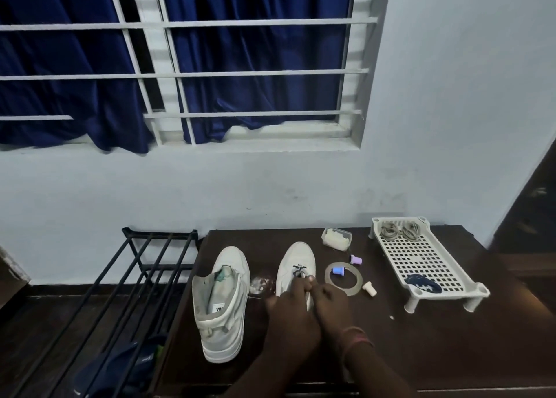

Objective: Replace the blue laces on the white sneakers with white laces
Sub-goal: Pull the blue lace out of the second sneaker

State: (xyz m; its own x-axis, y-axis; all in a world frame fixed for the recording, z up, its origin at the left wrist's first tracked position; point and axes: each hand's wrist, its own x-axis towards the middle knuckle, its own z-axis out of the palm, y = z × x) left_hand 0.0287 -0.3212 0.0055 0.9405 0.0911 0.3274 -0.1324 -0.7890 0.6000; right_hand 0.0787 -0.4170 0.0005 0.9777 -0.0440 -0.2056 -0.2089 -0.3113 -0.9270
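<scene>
Two white sneakers stand on a dark wooden table (pixel 421 352), toes toward the wall. The left sneaker (pixel 224 304) has no lace and its tongue hangs loose. The right sneaker (pixel 298 256) still carries a dark blue lace (pixel 299 269) across its lowest eyelets. My left hand (pixel 290 319) and my right hand (pixel 331 306) sit side by side over that shoe's throat, fingertips curled and pinching the lace, hiding the shoe's rear half. Pale coiled laces (pixel 400 231) lie at the far end of a white perforated tray (pixel 436 265). A bundled blue lace (pixel 422 284) lies at its near end.
Right of the shoes lie a clear tape ring (pixel 346 291), a blue cap (pixel 337 270), a purple cap (pixel 355 259), a cream cap (pixel 369 288) and a small plastic box (pixel 337 239). Crumpled clear wrap (pixel 258 285) sits between the sneakers. A black metal rack (pixel 144 277) stands left of the table.
</scene>
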